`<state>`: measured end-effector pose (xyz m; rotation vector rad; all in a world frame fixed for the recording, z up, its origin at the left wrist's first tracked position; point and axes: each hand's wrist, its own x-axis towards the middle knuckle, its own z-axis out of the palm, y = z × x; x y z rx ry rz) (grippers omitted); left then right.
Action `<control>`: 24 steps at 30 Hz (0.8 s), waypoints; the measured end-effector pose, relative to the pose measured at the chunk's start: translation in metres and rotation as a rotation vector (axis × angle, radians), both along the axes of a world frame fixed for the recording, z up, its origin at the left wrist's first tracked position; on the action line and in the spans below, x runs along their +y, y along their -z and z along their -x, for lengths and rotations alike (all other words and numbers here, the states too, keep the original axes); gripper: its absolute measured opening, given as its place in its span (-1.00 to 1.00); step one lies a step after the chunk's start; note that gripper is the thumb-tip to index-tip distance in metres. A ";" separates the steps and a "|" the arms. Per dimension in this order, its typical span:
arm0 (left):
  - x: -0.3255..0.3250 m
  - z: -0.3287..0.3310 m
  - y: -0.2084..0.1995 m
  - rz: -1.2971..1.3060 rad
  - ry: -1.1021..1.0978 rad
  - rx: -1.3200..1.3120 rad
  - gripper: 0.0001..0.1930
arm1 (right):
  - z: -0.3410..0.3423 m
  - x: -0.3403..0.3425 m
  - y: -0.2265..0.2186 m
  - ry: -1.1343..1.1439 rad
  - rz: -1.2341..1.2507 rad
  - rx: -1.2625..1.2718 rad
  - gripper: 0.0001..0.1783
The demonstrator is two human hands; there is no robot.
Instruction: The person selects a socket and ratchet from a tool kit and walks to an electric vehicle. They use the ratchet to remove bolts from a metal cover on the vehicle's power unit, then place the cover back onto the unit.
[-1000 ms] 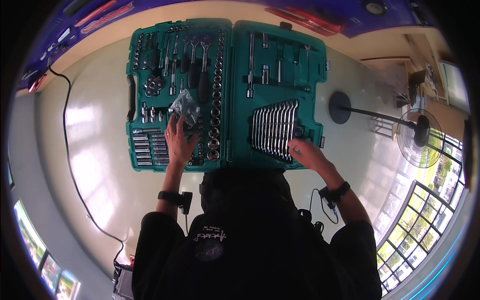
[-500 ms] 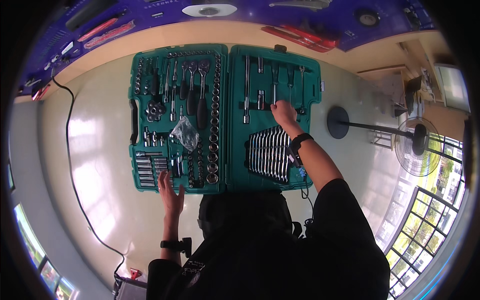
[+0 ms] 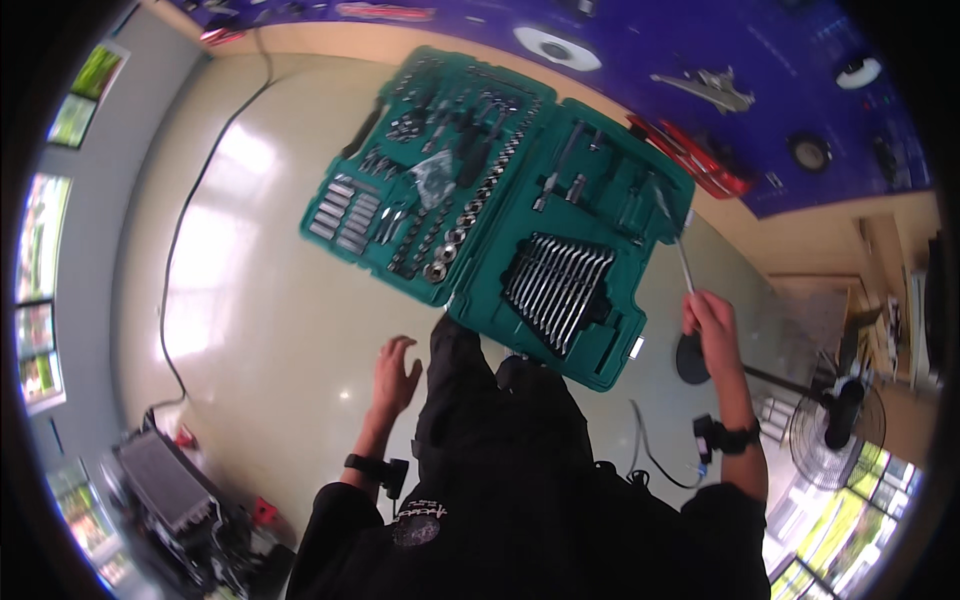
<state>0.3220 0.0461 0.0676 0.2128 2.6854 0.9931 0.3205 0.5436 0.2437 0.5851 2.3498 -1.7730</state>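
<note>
Gripped a slim metal tool in raised right hand; left hand open, fingers spread, over floor beside green tool case.

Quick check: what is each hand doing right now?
Left hand: open, empty, fingers spread above the floor.
Right hand: closed on a long slim metal tool, beside the green tool case.

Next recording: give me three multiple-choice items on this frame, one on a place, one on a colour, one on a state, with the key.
1. Where does the row of wrenches lie in the tool case?
A. the half on the person's right
B. the half on the person's left
C. on the floor

2. What colour is the case?
A. red
B. teal green
C. yellow

3. What is the right hand doing?
A. hanging empty
B. resting flat on the floor
C. holding a slim long metal tool

Key: 1 A, the wrenches fill the right half; 2 B, both halves are teal; 3 C, fingers are closed on the tool's lower end.
</note>
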 end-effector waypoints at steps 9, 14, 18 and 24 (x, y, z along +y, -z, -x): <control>-0.066 -0.331 0.121 -0.075 -0.360 -0.518 -0.55 | -0.109 -0.116 -0.074 -0.982 -0.418 -0.178 -0.67; -0.055 -0.491 0.141 -0.278 -0.812 -0.368 -0.50 | -0.189 -0.303 -0.034 -1.585 -0.200 0.150 -0.69; -0.072 -0.637 0.121 -0.607 -1.214 -0.200 -0.46 | -0.263 -0.477 0.048 -2.044 -0.145 0.001 -0.63; -0.117 -0.835 -0.014 -1.341 -1.718 0.297 -0.32 | -0.474 -0.705 0.074 -2.695 -0.123 -0.241 -0.59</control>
